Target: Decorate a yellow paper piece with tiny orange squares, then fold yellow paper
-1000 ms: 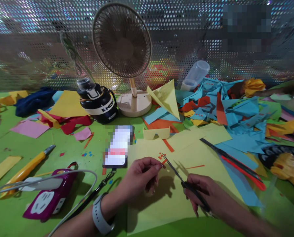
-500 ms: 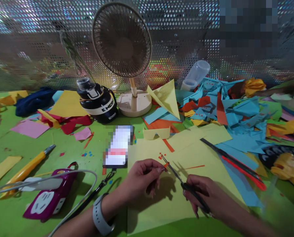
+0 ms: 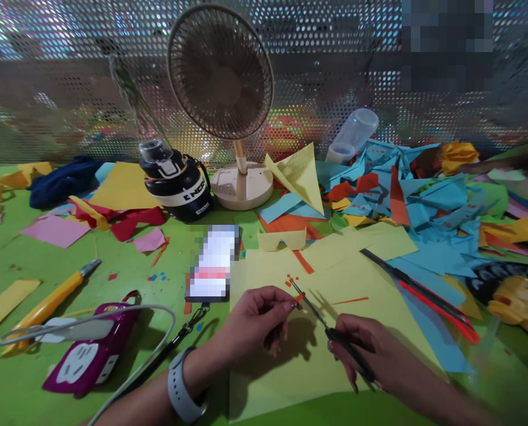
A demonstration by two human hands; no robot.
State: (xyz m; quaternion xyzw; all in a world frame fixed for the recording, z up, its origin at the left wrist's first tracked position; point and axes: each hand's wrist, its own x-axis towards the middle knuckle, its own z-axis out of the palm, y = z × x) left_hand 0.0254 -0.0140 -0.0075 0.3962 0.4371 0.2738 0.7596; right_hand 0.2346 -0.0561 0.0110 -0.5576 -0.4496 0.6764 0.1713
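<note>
My left hand (image 3: pixel 264 319) pinches a small strip of orange paper (image 3: pixel 300 297) between thumb and fingertips. In my right hand (image 3: pixel 365 343) are dark-handled scissors (image 3: pixel 313 310), their thin blades pointing up and left and lying across the orange strip. Small orange paper bits (image 3: pixel 288 279) are just beyond the blade tips. Beneath both hands spreads a large pale yellow sheet (image 3: pixel 290 384). On it lies a thin orange sliver (image 3: pixel 352 300), and an orange strip (image 3: pixel 303 261) lies further back. A folded yellow paper piece with a notch (image 3: pixel 281 239) stands at the sheet's far edge.
A phone (image 3: pixel 214 260) lies left of the sheet. Further left are a purple power bank (image 3: pixel 86 355) with a cable and a yellow cutter (image 3: pixel 53 305). A fan (image 3: pixel 241 189) and black bottle (image 3: pixel 179 192) stand behind. Right are a black-and-red cutter (image 3: pixel 423 296) and heaped blue paper (image 3: pixel 441 207).
The whole view has shifted very slightly. Both hands, the scissors and the orange strip keep nearly the same positions.
</note>
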